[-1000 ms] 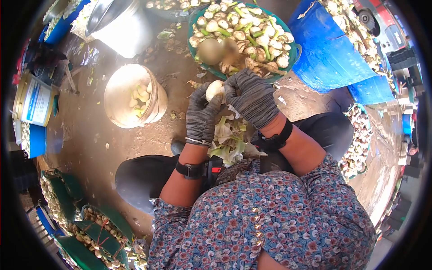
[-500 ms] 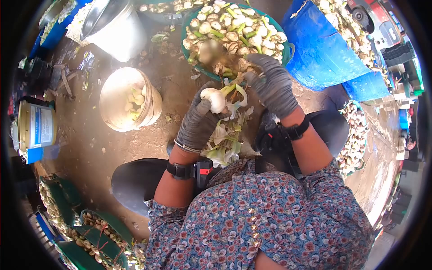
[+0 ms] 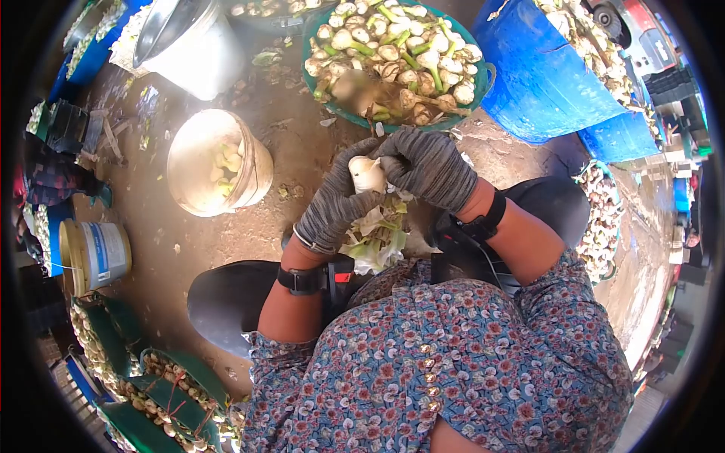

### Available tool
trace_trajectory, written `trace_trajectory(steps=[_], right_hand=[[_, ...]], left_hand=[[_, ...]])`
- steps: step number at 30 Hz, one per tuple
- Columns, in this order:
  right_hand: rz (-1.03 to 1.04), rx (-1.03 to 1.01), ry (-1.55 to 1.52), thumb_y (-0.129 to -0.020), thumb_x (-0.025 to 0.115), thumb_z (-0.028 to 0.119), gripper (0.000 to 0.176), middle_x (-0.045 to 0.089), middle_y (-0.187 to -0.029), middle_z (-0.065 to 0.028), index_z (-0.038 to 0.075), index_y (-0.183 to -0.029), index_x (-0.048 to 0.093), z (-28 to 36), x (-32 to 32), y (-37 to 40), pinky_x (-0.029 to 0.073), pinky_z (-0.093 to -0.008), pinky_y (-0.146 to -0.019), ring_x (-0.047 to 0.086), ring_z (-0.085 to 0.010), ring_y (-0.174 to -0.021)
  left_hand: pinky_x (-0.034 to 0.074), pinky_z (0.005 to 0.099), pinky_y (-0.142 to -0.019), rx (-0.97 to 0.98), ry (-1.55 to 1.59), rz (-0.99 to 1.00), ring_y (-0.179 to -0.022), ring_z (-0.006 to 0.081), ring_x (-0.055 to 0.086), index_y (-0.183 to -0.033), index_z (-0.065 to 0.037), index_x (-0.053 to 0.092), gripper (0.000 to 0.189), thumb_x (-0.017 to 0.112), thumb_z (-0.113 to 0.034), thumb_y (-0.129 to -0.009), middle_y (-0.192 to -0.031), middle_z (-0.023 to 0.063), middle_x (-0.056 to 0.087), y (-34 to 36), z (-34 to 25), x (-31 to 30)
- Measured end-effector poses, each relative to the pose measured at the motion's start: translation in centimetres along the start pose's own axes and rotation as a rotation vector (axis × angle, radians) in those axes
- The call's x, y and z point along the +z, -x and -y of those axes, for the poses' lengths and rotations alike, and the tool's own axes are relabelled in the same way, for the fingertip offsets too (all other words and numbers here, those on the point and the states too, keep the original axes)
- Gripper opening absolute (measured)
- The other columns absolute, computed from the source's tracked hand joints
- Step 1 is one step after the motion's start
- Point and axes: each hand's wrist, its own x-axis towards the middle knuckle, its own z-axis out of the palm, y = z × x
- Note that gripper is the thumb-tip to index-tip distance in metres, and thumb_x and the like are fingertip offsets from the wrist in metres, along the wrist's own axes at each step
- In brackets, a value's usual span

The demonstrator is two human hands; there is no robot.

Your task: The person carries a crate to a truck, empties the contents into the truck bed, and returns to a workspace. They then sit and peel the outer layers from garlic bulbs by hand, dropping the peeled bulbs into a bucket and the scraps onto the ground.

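A white peeled bulb (image 3: pixel 367 175) is held in my gloved left hand (image 3: pixel 336 202), its fingers wrapped round the bulb's side and underside. My gloved right hand (image 3: pixel 429 167) is closed at the bulb's right side, touching it; what its fingers pinch is hidden. Just beyond both hands stands a green basin (image 3: pixel 483 75) full of bulbs with green stem stubs. Pale green and white peelings (image 3: pixel 377 238) lie below the hands, between my knees.
A cream bucket (image 3: pixel 260 170) with a few pale pieces stands to the left. Blue tubs (image 3: pixel 529 83) of bulbs are at the upper right. A yellow bucket (image 3: pixel 72 253) and a person's dark sleeve (image 3: pixel 57 170) are far left. Green containers (image 3: pixel 106 332) fill the lower left.
My right hand has come down and in against the bulb. The stem and loose leaves that hung from the bulb no longer show. A person has come into view at the far left.
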Motion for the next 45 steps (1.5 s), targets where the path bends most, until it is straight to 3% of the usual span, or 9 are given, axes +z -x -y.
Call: trace_trajectory(steps=[3, 11, 13, 15, 20, 23, 29, 35, 45], right_hand=[[0.030, 0.281, -0.139, -0.084, 0.068, 0.010, 0.010, 0.065, -0.078, -0.0120, 0.003, -0.091, 0.065, -0.6, 0.8, 0.3, 0.051, -0.0357, -0.067, 0.064, -0.0281, -0.071], [-0.064, -0.080, 0.126, -0.087, 0.065, 0.018, 0.020, 0.068, -0.093, -0.0140, 0.009, -0.105, 0.064, 0.3, -0.1, 0.8, 0.052, -0.0392, -0.072, 0.066, -0.0331, -0.084], [-0.036, 0.189, 0.002, -0.086, 0.065, 0.018, 0.023, 0.068, -0.095, -0.0139, 0.009, -0.108, 0.064, -1.0, 0.6, 0.6, 0.053, -0.0395, -0.072, 0.067, -0.0307, -0.086], [-0.026, 0.581, -0.143, -0.084, 0.067, 0.013, 0.021, 0.067, -0.090, -0.0138, 0.003, -0.102, 0.064, -2.0, 1.6, 0.3, 0.052, -0.0390, -0.070, 0.068, -0.0250, -0.081], [0.504, 0.031, 0.007, -0.092, 0.061, 0.022, 0.026, 0.068, -0.097, -0.0164, 0.002, -0.109, 0.064, -7.1, 2.1, 1.1, 0.053, -0.0392, -0.079, 0.067, -0.0289, -0.092], [0.788, 0.318, 0.119, -0.091, 0.063, 0.032, 0.034, 0.068, -0.107, -0.0182, 0.006, -0.114, 0.066, -6.5, 5.9, 1.6, 0.051, -0.0418, -0.089, 0.065, -0.0358, -0.100], [0.294, 0.571, 0.280, -0.092, 0.061, 0.044, 0.049, 0.065, -0.120, -0.0196, 0.006, -0.124, 0.062, -7.8, 5.1, -6.4, 0.048, -0.0422, -0.096, 0.063, -0.0348, -0.112], [0.434, 0.838, 0.501, -0.087, 0.060, 0.053, 0.066, 0.062, -0.130, -0.0163, 0.010, -0.136, 0.052, -15.1, 9.3, -13.4, 0.046, -0.0445, -0.102, 0.059, -0.0334, -0.121], [-0.058, 0.487, -0.419, -0.087, 0.073, 0.018, 0.051, 0.063, -0.120, -0.0132, 0.003, -0.131, 0.053, -8.6, 6.8, -6.8, 0.049, -0.0330, -0.095, 0.062, -0.0191, -0.107]], left_hand=[[0.044, 0.0372, -0.103, 0.005, -0.122, 0.037, -0.121, 0.0213, 0.053, -0.149, -0.004, 0.032, 0.088, 0.077, -0.035, -0.080, -0.134, 0.0119, 0.053, 0.0, -0.3, 0.0], [0.041, 0.0362, -0.105, -0.019, -0.218, -0.065, -0.122, 0.0210, 0.051, -0.144, -0.003, 0.038, 0.072, 0.069, -0.011, -0.080, -0.131, 0.0115, 0.053, 0.1, -0.8, 0.8], [0.043, 0.0380, -0.104, 0.568, -1.005, 0.002, -0.120, 0.0282, 0.054, -0.140, -0.002, 0.042, 0.067, 0.067, -0.008, -0.078, -0.126, 0.0161, 0.056, -1.4, 0.1, -0.1], [0.043, 0.0397, -0.105, 0.423, -0.831, -0.070, -0.118, 0.0318, 0.055, -0.140, -0.001, 0.042, 0.066, 0.066, -0.008, -0.078, -0.125, 0.0179, 0.056, -0.7, 0.8, 0.3], [0.056, 0.0302, -0.076, 0.092, -0.019, -0.351, -0.096, 0.0223, 0.065, -0.133, -0.005, 0.047, 0.049, 0.067, -0.021, -0.091, -0.118, 0.0131, 0.060, 0.2, 1.6, -0.8], [0.054, 0.0303, -0.060, 0.204, 0.749, -0.540, -0.075, 0.0164, 0.063, -0.112, -0.009, 0.058, 0.048, 0.053, -0.054, -0.096, -0.102, 0.0092, 0.067, -0.2, -0.1, -4.5], [0.053, 0.0354, -0.080, 0.315, 0.768, -0.723, -0.090, 0.0238, 0.061, -0.118, -0.007, 0.056, 0.048, 0.050, -0.049, -0.096, -0.129, 0.0175, 0.058, -0.6, -2.2, -8.7], [0.056, 0.0390, -0.071, 0.021, 0.589, -0.798, -0.084, 0.0259, 0.062, -0.133, -0.004, 0.043, 0.045, 0.053, -0.033, -0.099, -0.123, 0.0177, 0.057, -3.6, 1.6, -7.1], [0.054, 0.0327, -0.072, -0.061, 0.293, -0.581, -0.090, 0.0199, 0.062, -0.144, -0.009, 0.036, 0.061, 0.065, -0.027, -0.094, -0.115, 0.0103, 0.062, -4.8, 5.3, -6.6]])
